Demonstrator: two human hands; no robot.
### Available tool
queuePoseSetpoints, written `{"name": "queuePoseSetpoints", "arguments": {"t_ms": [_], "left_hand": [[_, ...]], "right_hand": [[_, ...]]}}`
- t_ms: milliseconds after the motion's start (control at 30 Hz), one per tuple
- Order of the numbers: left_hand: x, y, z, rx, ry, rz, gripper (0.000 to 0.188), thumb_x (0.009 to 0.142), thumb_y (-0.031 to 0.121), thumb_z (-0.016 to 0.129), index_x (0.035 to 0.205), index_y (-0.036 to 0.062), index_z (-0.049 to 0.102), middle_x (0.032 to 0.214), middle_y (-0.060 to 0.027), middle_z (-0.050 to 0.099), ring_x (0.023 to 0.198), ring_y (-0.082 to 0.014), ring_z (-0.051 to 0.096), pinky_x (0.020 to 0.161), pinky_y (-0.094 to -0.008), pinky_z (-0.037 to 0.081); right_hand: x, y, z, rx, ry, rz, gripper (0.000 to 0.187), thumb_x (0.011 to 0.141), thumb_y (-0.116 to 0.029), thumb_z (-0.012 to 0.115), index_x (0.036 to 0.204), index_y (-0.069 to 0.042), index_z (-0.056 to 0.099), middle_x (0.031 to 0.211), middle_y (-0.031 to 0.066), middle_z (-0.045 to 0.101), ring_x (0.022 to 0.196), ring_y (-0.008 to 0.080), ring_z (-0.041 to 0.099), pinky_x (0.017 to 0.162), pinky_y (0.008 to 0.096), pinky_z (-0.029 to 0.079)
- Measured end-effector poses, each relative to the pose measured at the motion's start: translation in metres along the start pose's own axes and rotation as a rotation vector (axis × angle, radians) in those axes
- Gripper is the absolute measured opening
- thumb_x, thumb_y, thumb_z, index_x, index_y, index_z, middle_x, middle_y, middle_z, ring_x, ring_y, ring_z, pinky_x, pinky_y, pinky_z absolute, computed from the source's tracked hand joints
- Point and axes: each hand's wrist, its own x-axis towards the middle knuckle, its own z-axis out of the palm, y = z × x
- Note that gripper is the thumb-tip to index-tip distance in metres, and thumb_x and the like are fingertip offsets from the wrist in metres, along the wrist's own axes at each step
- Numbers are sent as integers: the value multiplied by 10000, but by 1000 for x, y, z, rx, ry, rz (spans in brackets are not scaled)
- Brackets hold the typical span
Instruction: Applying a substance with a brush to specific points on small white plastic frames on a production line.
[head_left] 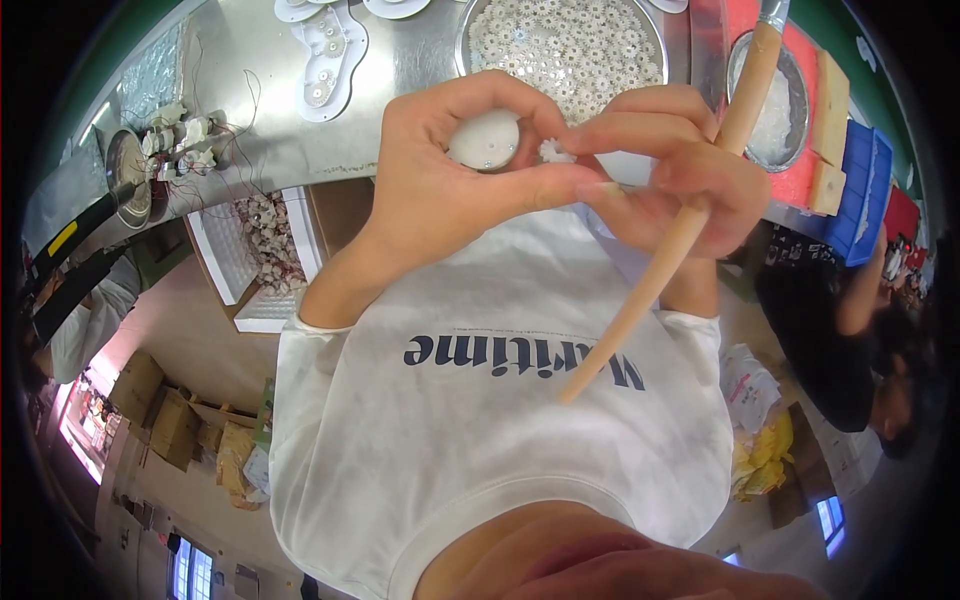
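A small white gear (556,151) sits at the fingertips of my left hand (425,165), whose thumb and index finger are closed in a ring. Within that ring shows a rounded white plastic part (484,140); whether it lies in the palm or behind is unclear. My right hand (705,165) is closed around a long wooden handle (655,280) with a metal collar at its upper end, like a brush; any bristles are out of view. The right thumb and index finger also reach in beside the gear, almost touching the left fingertips.
A round metal pan (462,45) full of white gears stands ahead on the metal table (400,60). White housings (330,65) lie left of it, wired parts (180,140) farther left. At right are a metal bowl (800,125) and blue bin (862,185). Another person (815,310) works at right.
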Motion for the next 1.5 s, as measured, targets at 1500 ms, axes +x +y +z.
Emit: {"name": "queuePoseSetpoints", "arguments": {"t_ms": [1500], "left_hand": [[6,-45,3,276,35,357,508,833,-117,484,1299,10,327,1140,-143,479,959,-212,531,828,-307,436]], "right_hand": [[-13,6,36,131,432,382,342,711,164,678,967,38,491,874,210,660,836,268,672,781,359,556]]}}
